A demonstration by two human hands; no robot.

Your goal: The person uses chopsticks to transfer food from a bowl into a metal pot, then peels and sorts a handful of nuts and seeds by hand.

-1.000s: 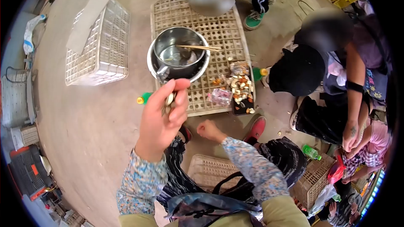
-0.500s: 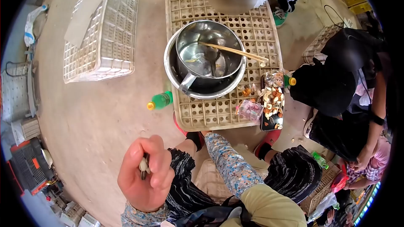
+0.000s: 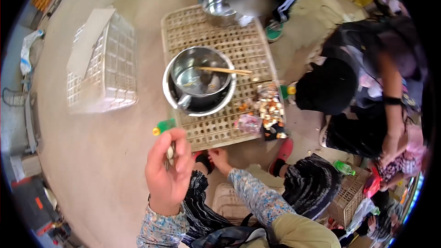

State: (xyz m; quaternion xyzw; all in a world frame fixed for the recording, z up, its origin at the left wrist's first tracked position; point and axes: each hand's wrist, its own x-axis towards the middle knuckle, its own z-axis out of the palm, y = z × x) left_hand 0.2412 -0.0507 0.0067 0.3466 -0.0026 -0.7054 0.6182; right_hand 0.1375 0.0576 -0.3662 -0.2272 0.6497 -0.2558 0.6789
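Note:
My left hand (image 3: 169, 172) is raised in front of me, its fingers curled round a few small pale seeds (image 3: 170, 152). Low beside the near edge of the upturned plastic crate (image 3: 202, 143) is my right hand (image 3: 219, 158), its fingers a little apart with nothing visible in them. On the crate a steel pot with a handle (image 3: 193, 82) rests inside a wider steel basin (image 3: 170, 93). Wooden chopsticks (image 3: 225, 70) lie across the pot. To the right are mixed nuts (image 3: 271, 110) on a dark tray and a pink plastic packet (image 3: 248, 123).
A green bottle (image 3: 166, 126) with a yellow cap stands at the crate's left. Another white crate (image 3: 121, 59) with cardboard is farther left. A second pot (image 3: 216, 1) stands at the far end, near a person's green shoe (image 3: 274, 31). Another person in black (image 3: 328, 87) bends at right.
My right hand has come into view near the crate's edge. My left hand has moved up and right with the seeds, and the view has shifted, showing more of the far end.

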